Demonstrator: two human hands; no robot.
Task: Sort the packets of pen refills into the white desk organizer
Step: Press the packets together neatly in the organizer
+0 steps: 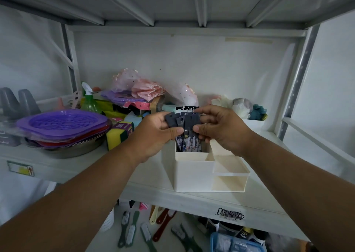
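On a cluttered white shelf (221, 198), both hands hold packets (189, 134) over the organizer (194, 175).

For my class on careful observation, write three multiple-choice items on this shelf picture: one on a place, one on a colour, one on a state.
1. Where do the refill packets stand?
A. In the organizer's tall rear compartment
B. In its low open slot
C. In the purple basket

2. What colour are the packets' top tabs?
A. Yellow
B. Dark grey
C. Pink

3. How are the packets held?
A. By no hand
B. By one hand
C. By both hands

Answers: 1 A, their lower ends sit inside the white desk organizer; 2 B, the tabs look dark grey; 3 C, the left hand and right hand pinch them.
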